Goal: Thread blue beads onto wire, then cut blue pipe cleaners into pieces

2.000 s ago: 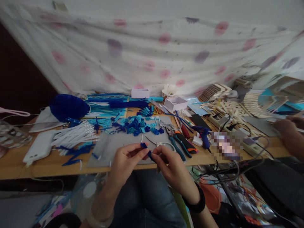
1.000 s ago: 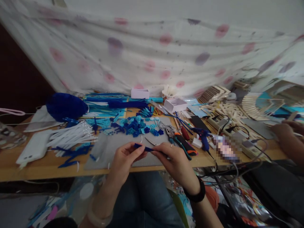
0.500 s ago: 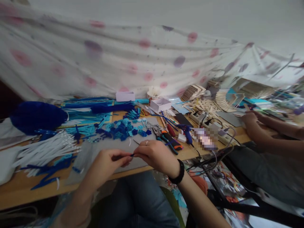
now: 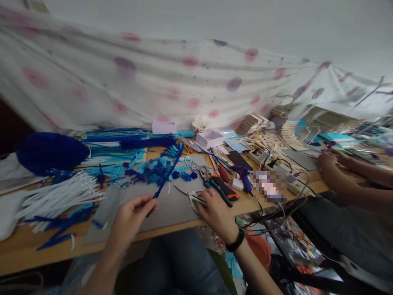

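Note:
Pinched between the thumb and fingers of my left hand (image 4: 135, 213) is a dark blue pipe cleaner (image 4: 168, 176), slanting up and away to the right. My right hand (image 4: 217, 213) has its fingers curled over the handles of a pair of scissors (image 4: 193, 197) that lie on the grey mat (image 4: 166, 207), blades toward the left. Beyond the pipe cleaner sits a heap of blue and turquoise fuzzy flower shapes (image 4: 150, 170). Pliers with orange and black handles (image 4: 225, 188) lie just past my right hand.
White stems (image 4: 61, 192) and a dark blue bundle (image 4: 50, 152) are at left. Small white boxes (image 4: 210, 139) stand at the back. A blue glue gun (image 4: 244, 178), a power strip (image 4: 294, 184) and wooden sticks (image 4: 270, 137) lie right. Another person's hands (image 4: 330, 159) work at far right.
My hands have moved apart. The pipe cleaner now stands out at length from my left hand, and my right hand has gone down and right onto the scissors.

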Motion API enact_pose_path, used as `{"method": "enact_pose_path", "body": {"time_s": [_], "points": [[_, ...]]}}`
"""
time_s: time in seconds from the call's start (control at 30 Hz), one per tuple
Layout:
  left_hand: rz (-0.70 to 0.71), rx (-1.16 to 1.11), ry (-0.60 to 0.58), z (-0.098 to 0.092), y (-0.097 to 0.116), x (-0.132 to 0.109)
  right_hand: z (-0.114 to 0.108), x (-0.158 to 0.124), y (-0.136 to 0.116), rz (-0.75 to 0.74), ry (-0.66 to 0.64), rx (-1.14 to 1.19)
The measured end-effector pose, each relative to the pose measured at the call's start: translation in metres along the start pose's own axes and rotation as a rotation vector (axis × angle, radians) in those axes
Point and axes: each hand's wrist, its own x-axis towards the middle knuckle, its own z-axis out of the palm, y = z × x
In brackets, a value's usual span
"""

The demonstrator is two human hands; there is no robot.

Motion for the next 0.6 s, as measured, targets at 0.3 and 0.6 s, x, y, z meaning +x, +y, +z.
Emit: {"method": "enact_pose_path", "body": {"time_s": [0.3, 0.6], "points": [[-0.058, -0.229, 0.007, 0.008, -0.007, 0.0, -0.005, 0.037, 0.009, 0.004, -0.305, -0.232], [-0.158, -0.567, -0.085, 0.019, 0.019, 0.003, -0.042, 0.01, 0.018, 0.008, -0.4, 0.865]]}}
